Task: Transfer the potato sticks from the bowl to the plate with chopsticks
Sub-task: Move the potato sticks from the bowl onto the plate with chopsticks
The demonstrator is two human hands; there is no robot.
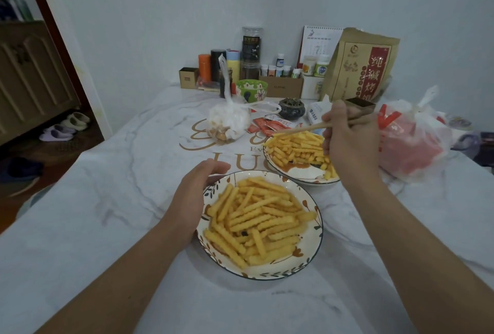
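Head view: R hand (350, 143) grips the chopsticks (307, 128), fingers curled round them, over the far dish. Chopsticks' long axis runs near level, slightly down to the left; tips point left at that dish's far-left rim, upper ends hidden behind the hand. Can't tell if a stick is pinched at the tips.

L hand (193, 194) holds nothing, fingers relaxed and loosely cupped against the left rim of the near dish; thumb lies along the rim.

Sticks (256, 218) heaped in the near dish (315, 237), lying crisscross, most with long axes running lower-left to upper-right. More sticks (296, 146) in the far dish (302, 173), piled toward its back; front part bare w/ a brown smear. Dishes almost touch, far one up and right.

Both sit on a white marbled surface (107, 213). Behind: clear bag (227, 122), red-white bag (411, 143) at right, green bowl (252, 89), jars, bottles & boxes by the wall.
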